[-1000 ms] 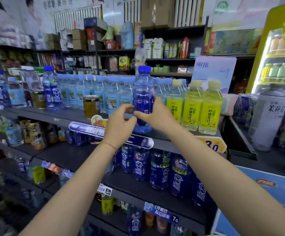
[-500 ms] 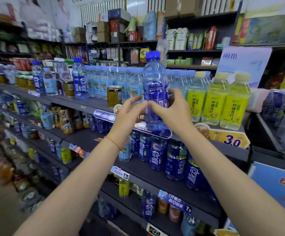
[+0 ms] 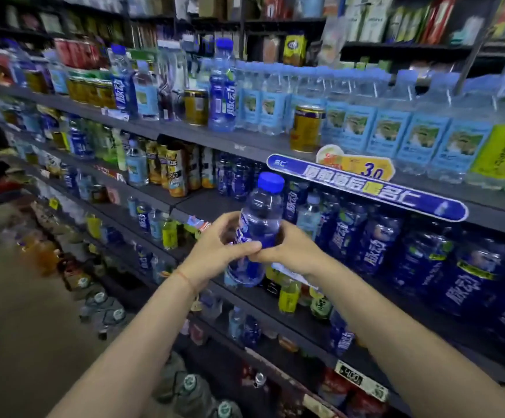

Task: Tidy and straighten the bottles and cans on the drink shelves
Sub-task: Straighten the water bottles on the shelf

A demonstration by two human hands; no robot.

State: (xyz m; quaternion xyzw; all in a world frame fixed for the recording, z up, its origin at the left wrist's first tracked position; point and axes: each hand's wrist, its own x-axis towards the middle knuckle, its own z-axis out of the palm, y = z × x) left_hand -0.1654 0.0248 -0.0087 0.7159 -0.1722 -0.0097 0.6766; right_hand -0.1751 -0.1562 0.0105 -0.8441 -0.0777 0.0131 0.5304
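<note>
Blue-capped bottle held off the shelf, between both hands

Blue-capped bottle (image 3: 258, 233) sits in your two-handed grip in front of the second shelf (image 3: 206, 206), clear of its boards. Your left hand (image 3: 215, 251) curls round its near-left side, your right hand (image 3: 287, 251) round its right, thumbs meeting across the label. Its long axis runs nearly upright, cap leaning slightly right and away from your fingertips, base below them. Matching dark blue bottles (image 3: 375, 236) stand just right of your right-hand fingers, so that hand looks nearer the likely slot
</note>
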